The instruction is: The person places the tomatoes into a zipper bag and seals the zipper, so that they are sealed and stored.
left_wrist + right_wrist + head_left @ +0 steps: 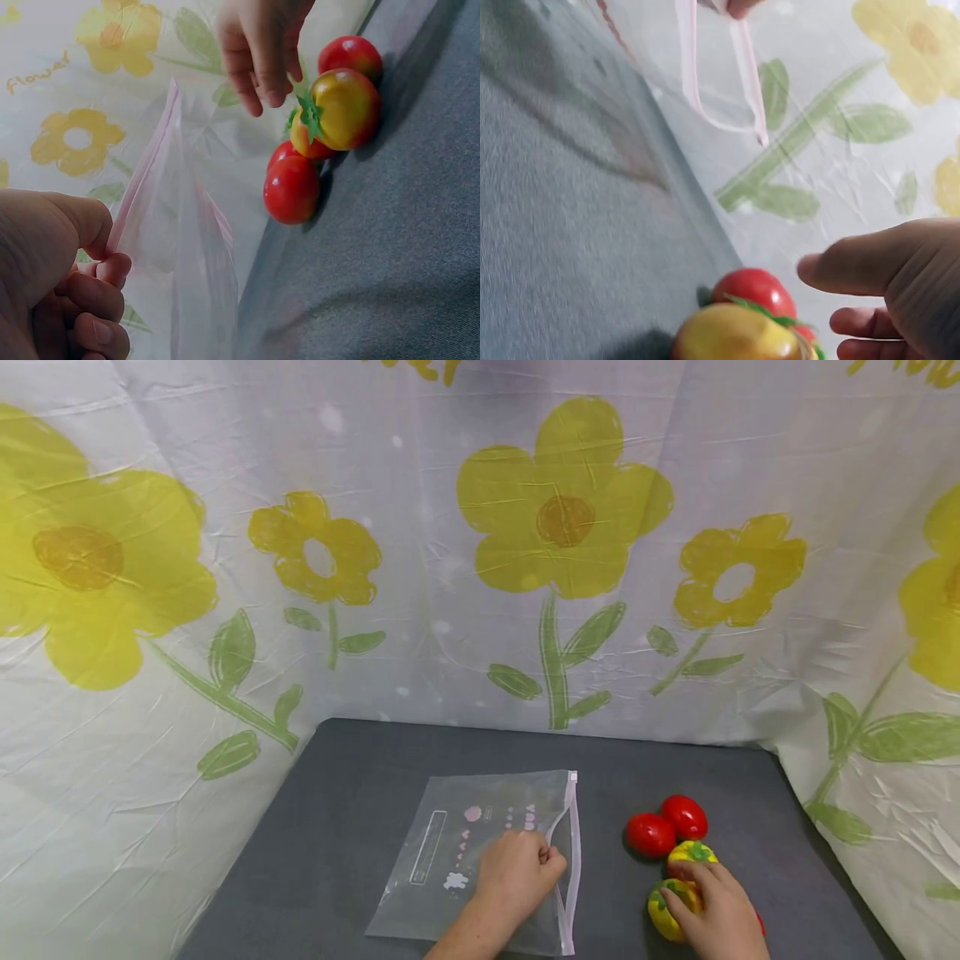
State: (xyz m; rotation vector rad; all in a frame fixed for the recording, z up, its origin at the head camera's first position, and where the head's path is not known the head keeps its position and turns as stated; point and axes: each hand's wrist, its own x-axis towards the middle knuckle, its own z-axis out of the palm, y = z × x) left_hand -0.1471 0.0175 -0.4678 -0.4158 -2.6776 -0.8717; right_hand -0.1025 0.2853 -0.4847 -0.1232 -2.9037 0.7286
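Note:
A clear zip bag (442,802) with pink print lies on the dark table, its pinkish zip edge facing right. My left hand (517,872) pinches one side of that edge; in the left wrist view the raised pink rim (139,187) stands apart from the other side. Over the produce on the right hovers my right hand (720,910), thumb and fingers spread loosely, holding nothing. Closest beneath it are two yellow tomatoes (663,920) with green tops. Two red tomatoes (650,836) sit just beyond, and another red tomato (351,54) is mostly hidden by the right hand in the head view.
The dark grey table (337,827) ends at a white cloth (420,652) with yellow flowers, which hangs behind it and along both sides. The tomatoes cluster to the right of the bag, with bare tabletop between.

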